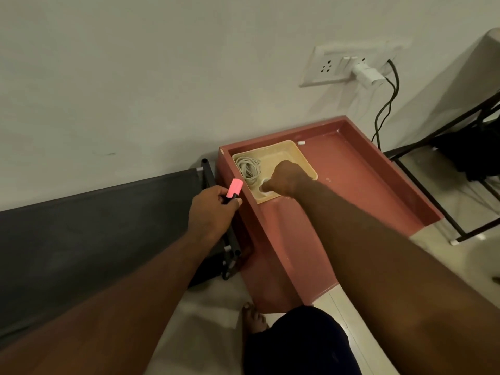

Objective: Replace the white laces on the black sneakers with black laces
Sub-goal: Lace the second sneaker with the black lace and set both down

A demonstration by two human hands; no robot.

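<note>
White laces [248, 169] just beside right hand [287, 179] fingers [267, 187]

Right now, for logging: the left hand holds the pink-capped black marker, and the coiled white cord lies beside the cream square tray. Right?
No: the head view shows the coiled white cord inside the cream square tray, not beside it. The left hand holds the pink-capped black marker.

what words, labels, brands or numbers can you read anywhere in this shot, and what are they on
No text can be read anywhere in this view.
Pink-capped marker in the left hand: no legible print shows.
White charger and socket plate: no marking that can be read.
</note>
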